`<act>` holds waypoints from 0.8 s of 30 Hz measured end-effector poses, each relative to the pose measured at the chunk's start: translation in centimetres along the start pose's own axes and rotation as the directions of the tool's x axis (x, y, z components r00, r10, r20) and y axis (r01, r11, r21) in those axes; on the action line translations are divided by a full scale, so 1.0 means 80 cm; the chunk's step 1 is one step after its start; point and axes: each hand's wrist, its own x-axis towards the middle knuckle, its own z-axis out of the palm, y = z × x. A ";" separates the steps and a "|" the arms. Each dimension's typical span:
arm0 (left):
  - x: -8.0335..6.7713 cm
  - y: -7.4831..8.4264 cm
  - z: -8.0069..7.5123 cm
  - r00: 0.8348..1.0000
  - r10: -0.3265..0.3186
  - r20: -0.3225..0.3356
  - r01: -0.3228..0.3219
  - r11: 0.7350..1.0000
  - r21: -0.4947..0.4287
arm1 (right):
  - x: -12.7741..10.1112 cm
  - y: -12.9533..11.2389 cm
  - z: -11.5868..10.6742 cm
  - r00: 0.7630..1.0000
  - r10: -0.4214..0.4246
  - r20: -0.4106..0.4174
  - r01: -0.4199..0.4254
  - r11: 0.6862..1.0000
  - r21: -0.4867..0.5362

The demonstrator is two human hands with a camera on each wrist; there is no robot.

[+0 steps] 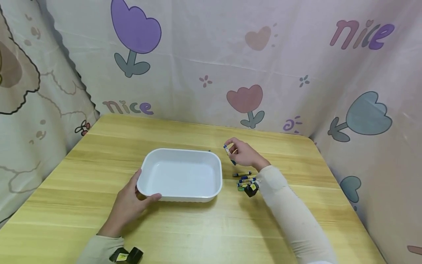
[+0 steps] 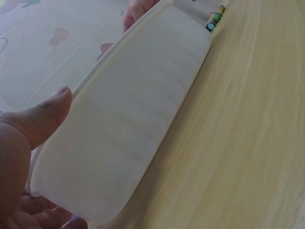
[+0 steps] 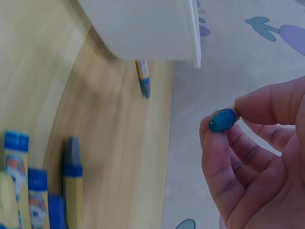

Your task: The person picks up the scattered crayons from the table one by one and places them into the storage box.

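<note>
The left hand (image 1: pixel 126 205) gripped the near left corner of the white tray (image 1: pixel 180 175), thumb curled over its rim, on the wooden table (image 1: pixel 99 154). Just right of the tray, the right hand (image 1: pixel 244 153) pinched a blue crayon (image 1: pixel 227 149) in its fingertips, raised above the table. A small pile of crayons (image 1: pixel 245 180) lay beside that wrist, and one more crayon (image 3: pixel 143 78) lay close against the tray's wall.

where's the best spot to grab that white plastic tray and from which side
Probably the rolled rim of the white rectangular plastic tray at a near corner, coming from the front-left: thumb over the lip, fingers under, as the left hand grips it now. The rim juts past the ribbed, sloping wall, giving a ledge. The right side is crowded by the wrapped crayons on the wooden table.
</note>
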 end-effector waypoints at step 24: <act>-0.001 -0.002 -0.001 1.000 0.005 0.005 -0.005 1.000 0.008 | 0.020 -0.044 0.015 0.993 -0.003 0.114 0.014 0.996 -0.089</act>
